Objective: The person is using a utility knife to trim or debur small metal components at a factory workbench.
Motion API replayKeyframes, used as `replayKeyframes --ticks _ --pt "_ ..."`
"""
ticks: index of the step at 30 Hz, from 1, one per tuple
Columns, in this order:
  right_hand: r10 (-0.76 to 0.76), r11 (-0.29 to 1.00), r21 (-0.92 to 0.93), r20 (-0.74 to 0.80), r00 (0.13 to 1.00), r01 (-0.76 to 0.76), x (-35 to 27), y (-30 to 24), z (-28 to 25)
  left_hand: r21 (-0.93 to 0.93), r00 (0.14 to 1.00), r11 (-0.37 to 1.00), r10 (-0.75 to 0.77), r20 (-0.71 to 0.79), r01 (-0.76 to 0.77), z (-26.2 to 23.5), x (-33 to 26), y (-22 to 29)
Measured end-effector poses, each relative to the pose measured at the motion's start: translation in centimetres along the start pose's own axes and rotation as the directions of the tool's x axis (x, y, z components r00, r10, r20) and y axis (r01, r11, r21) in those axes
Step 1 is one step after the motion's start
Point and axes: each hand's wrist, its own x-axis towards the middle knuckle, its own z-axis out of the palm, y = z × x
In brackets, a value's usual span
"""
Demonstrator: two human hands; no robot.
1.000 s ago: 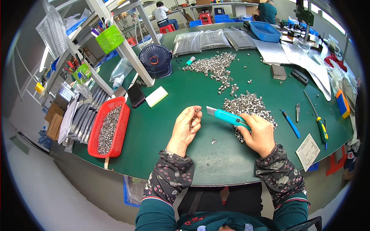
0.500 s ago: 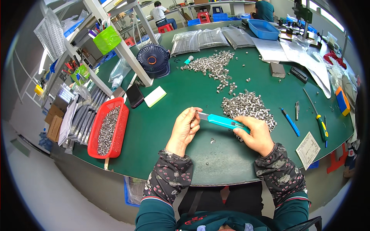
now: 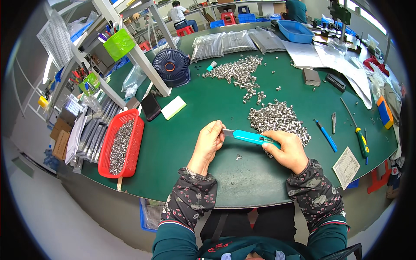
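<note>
My right hand (image 3: 287, 151) is wrapped round a turquoise utility knife (image 3: 251, 137), its blade pointing left. At the blade's tip, my left hand (image 3: 209, 145) is closed in a pinch, thumb against fingers. A small metal ring sits in that pinch, now mostly covered by the fingertips. Just beyond the knife lies a heap of small metal rings (image 3: 281, 119), partly behind my right hand. A second, looser spread of the same rings (image 3: 236, 71) lies farther back. Small shavings (image 3: 238, 157) are scattered on the green table below the knife.
At left stands a red basket (image 3: 103, 167) of rings, near a phone (image 3: 150, 107), a white block (image 3: 174, 108) and a fan (image 3: 171, 68). Rightward lie a blue-handled tool (image 3: 327, 138), a screwdriver (image 3: 362, 142) and a paper card (image 3: 346, 167). Bagged tubes (image 3: 238, 42) and a blue tray (image 3: 295, 33) line the back.
My left hand has turned slightly, so its fingers now cover the ring that showed before. The knife and right hand stay nearly in place.
</note>
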Motion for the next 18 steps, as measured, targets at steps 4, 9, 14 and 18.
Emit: replayKeyframes --ticks 4,9,14,18 --pt "-0.044 0.998 -0.053 -0.012 0.999 0.043 0.1 0.1 0.0 0.035 1.000 0.999 -0.009 0.011 0.009 -0.1 -0.1 0.3" --pt "-0.099 0.990 -0.104 -0.045 0.994 0.093 0.1 0.2 0.1 0.046 0.992 0.992 -0.118 -0.047 0.120 0.1 -0.2 1.0" --pt "-0.213 0.955 -0.226 -0.076 0.974 0.191 0.0 -0.1 -0.1 0.027 0.981 0.983 -0.181 0.070 0.179 -0.9 -0.1 1.1" --pt "-0.316 0.898 -0.351 -0.092 0.944 0.266 0.2 -0.1 -0.3 0.046 0.963 0.965 -0.260 0.072 0.257 -0.6 -0.1 1.6"
